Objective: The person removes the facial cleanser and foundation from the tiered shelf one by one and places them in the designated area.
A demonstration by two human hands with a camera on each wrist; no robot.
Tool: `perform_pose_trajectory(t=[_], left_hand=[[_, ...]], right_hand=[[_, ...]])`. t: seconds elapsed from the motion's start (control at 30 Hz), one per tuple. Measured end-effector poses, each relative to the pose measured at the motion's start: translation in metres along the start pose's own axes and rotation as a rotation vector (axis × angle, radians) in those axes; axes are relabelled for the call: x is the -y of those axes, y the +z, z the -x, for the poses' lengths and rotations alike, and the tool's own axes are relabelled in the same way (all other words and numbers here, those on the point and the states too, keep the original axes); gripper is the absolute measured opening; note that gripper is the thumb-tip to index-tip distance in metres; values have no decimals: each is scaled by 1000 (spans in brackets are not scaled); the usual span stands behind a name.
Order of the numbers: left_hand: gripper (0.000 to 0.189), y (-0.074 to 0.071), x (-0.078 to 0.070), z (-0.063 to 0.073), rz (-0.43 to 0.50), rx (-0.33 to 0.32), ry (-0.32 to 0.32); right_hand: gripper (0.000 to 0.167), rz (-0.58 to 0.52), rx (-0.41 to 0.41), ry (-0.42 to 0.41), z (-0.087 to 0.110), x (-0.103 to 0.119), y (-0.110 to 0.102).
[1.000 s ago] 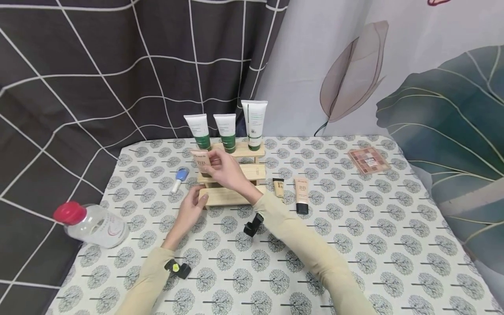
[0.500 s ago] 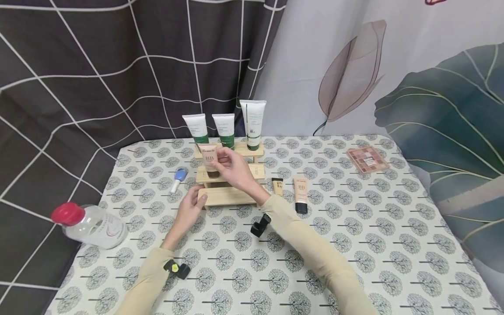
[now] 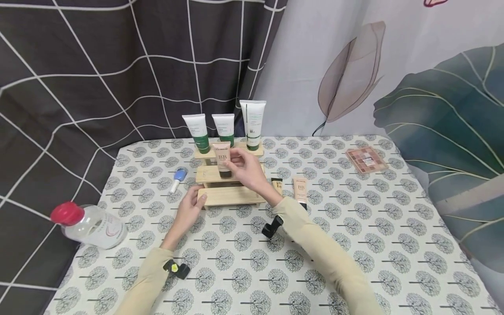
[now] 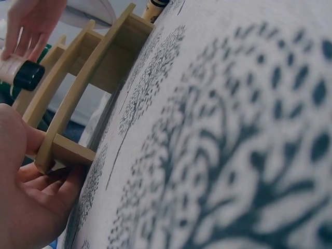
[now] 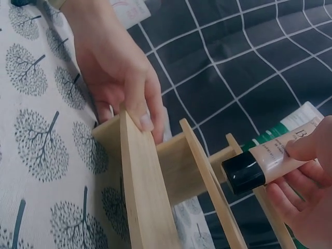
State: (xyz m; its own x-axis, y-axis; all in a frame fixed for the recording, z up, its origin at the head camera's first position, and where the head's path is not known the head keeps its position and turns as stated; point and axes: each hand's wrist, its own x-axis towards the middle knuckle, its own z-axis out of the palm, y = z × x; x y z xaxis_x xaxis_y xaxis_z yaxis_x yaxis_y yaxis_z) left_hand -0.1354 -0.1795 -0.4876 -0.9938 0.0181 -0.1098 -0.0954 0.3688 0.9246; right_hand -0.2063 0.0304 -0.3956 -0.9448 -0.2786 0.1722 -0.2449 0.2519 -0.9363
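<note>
A BB cream tube (image 3: 222, 157), beige with a black cap, is pinched between the thumb and fingers of my right hand (image 3: 250, 171). Its cap points down, close over the middle step of a three-step wooden display stand (image 3: 232, 196). In the right wrist view the black cap (image 5: 243, 174) shows beside the upper steps. My left hand (image 3: 188, 210) grips the left end of the lowest step, thumb on the front and fingers curled behind and under, as the left wrist view shows. Three white-and-green tubes (image 3: 253, 124) stand on the top step, the middle one partly hidden by the BB cream.
Right of the stand lie a small gold tube (image 3: 277, 185) and another BB cream tube (image 3: 300, 189), partly behind my right forearm. Farther right lies an eyeshadow palette (image 3: 367, 159). At left are a blue-and-white item (image 3: 179, 177) and a clear bottle (image 3: 96, 225) with a red cap.
My right hand has carried the BB cream tube rightward along the middle step, from its left end toward the centre. The left hand has stayed on the stand's left end.
</note>
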Motion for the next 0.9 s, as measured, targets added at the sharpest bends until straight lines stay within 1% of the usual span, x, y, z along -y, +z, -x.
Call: perform_pose_trajectory(t=[0.2,0.4,0.5,0.9], left_hand=[[46,-1,0,0,0,-2,-4],[46,0,-1,1,-1,-1,-8],[46,0,-1,1,0,-5,-7],[45,0,0,1,-9,-5,-4]], right_hand=[[32,-11,-16,26,4,-4,-13],[31,-18,-31,-8,9,-11,-28],[32,-20,-44,-9,13,-14,-36],[35,-2,-84,50,30,-25,-74]])
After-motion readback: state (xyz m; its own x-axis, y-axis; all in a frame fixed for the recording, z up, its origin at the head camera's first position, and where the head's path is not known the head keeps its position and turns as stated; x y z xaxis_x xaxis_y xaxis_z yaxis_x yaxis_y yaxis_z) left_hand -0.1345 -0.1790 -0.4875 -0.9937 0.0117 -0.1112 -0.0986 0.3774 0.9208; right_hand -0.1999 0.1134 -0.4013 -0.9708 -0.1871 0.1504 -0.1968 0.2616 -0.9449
